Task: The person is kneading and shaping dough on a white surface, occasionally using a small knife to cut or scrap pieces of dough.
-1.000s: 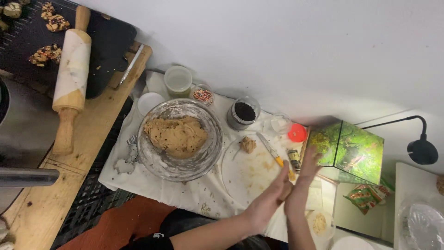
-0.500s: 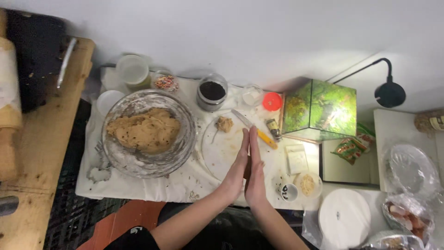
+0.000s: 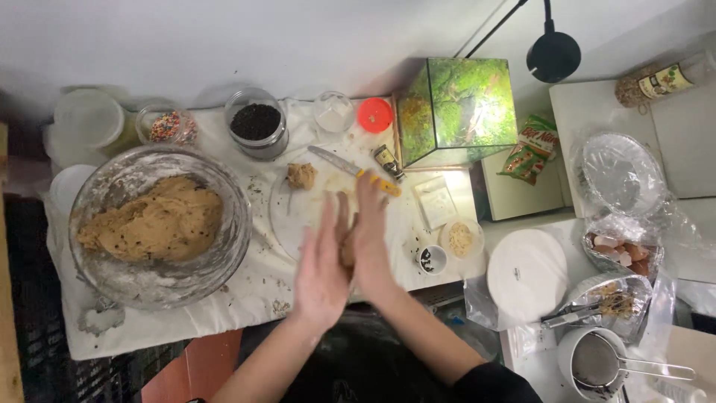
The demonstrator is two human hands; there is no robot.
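Tan cookie dough, a small piece (image 3: 347,250) of it, sits pressed between two flat palms at the centre of the frame, only an edge of it showing in the gap. Left hand (image 3: 322,272) and right hand (image 3: 371,235) are held upright and together, fingers straight, clamped on the dough from either side above a round clear board (image 3: 298,220) dusted with flour. Just above the hands, on that board, lies a second small dough lump (image 3: 301,175), and beside it a knife with a yellow handle (image 3: 354,171) rests at a slant.

At middle left, a large glass bowl (image 3: 231,224) holds a big mass of the same speckled dough. Along the upper edge stand a jar of coloured sprinkles (image 3: 173,125), a jar of dark chips (image 3: 256,122), a small clear cup (image 3: 333,112) and an orange lid (image 3: 374,115). A green glass box (image 3: 456,108) sits at upper centre right, under a black lamp (image 3: 553,54). At right, well apart from the hands, are a white plate (image 3: 526,275) and a metal sieve (image 3: 597,363) in the lower right corner.
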